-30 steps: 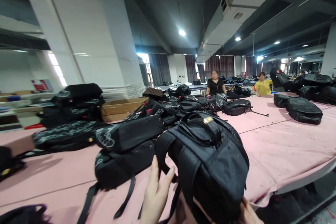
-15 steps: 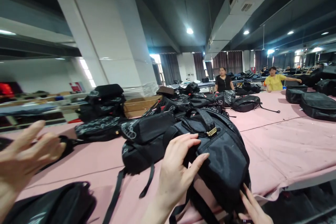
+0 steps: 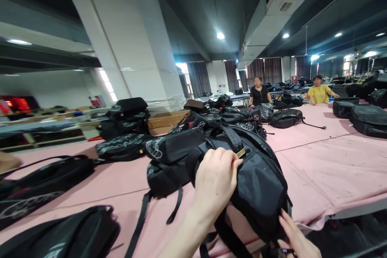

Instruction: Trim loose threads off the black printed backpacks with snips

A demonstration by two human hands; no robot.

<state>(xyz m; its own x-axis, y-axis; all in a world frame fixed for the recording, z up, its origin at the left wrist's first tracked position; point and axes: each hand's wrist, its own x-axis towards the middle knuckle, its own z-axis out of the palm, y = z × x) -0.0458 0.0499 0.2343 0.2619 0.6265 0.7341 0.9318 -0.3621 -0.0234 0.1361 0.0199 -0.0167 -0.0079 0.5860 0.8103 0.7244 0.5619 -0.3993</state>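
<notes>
A black backpack [image 3: 260,185] stands tilted at the near edge of the pink-covered table [image 3: 332,169]. My left hand [image 3: 216,181] is closed over its top, just by the carry handle and a small gold tag [image 3: 241,153]. My right hand [image 3: 294,238] holds the bag's lower right corner, with its fingers against the fabric and its thumb hidden. Loose black straps [image 3: 142,217] trail from the bags onto the table below my left arm.
Several black printed bags [image 3: 175,149] are piled behind the backpack, and more lie at the left [image 3: 45,181] and near left [image 3: 60,238]. A cardboard box [image 3: 165,121] sits behind the pile. Two people [image 3: 260,92] [image 3: 319,90] stand at the far side. Part of another person's hand [image 3: 7,161] shows at the left edge.
My left hand rose from the strap side and closed over the backpack's top. Another person's hand swept in at the left and withdrew, and a black bag now lies there.
</notes>
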